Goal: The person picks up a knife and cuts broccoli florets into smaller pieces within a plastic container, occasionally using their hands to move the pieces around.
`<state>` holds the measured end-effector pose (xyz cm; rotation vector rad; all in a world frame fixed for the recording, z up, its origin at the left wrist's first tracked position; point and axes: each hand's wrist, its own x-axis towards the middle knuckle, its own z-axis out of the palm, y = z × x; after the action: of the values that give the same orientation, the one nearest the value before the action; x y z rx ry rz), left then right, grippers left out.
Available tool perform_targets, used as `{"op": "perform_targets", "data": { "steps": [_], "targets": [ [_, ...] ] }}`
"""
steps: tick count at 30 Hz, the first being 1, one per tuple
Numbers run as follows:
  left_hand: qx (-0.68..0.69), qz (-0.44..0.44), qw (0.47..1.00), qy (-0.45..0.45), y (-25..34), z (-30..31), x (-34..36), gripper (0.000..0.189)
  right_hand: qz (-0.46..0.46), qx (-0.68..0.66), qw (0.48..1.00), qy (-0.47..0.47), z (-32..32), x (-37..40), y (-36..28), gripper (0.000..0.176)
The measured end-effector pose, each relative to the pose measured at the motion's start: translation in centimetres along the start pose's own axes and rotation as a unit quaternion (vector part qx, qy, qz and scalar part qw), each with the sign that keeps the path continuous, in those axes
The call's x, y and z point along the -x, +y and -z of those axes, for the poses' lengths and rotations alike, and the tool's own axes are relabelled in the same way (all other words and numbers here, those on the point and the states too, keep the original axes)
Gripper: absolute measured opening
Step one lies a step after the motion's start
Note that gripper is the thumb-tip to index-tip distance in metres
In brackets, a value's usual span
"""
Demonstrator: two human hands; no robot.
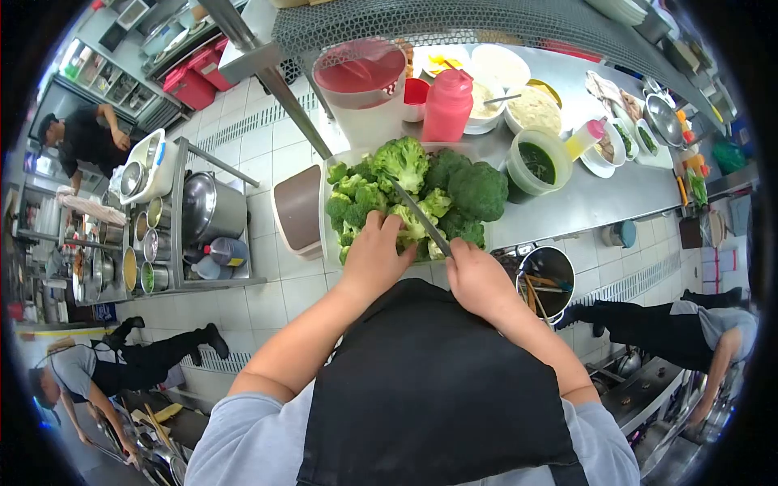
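Note:
A light plastic tub [331, 235] in front of me is heaped with broccoli, cut florets [356, 198] on the left and larger whole heads [478, 192] on the right. My right hand [478, 279] is closed round the handle of a knife [421, 219], its blade slanting up and left over the broccoli. The fingers of my left hand [377, 255] are curled against a pale-stemmed broccoli piece [411, 227] beside the blade. Part of that piece is hidden by the fingers.
Behind the tub stand a red-tinted pitcher [361, 89], a pink squeeze bottle [448, 105] and a container of green liquid [539, 162]. A mesh shelf [454, 24] hangs above. A pot with utensils [547, 279] sits below right. Several people work nearby.

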<state>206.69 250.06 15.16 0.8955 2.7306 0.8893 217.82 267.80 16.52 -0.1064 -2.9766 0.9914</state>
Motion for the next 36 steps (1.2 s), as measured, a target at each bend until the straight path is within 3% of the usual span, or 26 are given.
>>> {"op": "perform_targets", "data": {
  "steps": [9,17,28,34,36],
  "targets": [
    [-0.032,-0.018,0.999,0.039,0.2,-0.7,0.1,0.037,0.021,0.072,0.997,-0.004,-1.6,-0.3,-0.9,0.019],
    [-0.033,0.019,0.999,0.012,0.5,-0.6,-0.8,0.038,-0.028,0.098,0.992,-0.070,0.0,3.0,-0.7,0.026],
    [-0.025,0.018,0.999,0.020,0.0,-0.7,-1.4,0.041,-0.012,0.098,0.994,-0.046,-3.1,-3.1,-0.9,0.022],
    [-0.045,-0.003,0.999,-0.028,-1.3,1.2,-2.7,0.040,-0.041,0.081,0.992,-0.091,-1.0,-3.9,0.2,0.023],
    [-0.023,-0.053,0.995,-0.076,-1.8,2.6,-3.0,0.037,-0.034,0.056,0.995,-0.078,-0.7,-3.8,0.7,0.022]
  ]
}}
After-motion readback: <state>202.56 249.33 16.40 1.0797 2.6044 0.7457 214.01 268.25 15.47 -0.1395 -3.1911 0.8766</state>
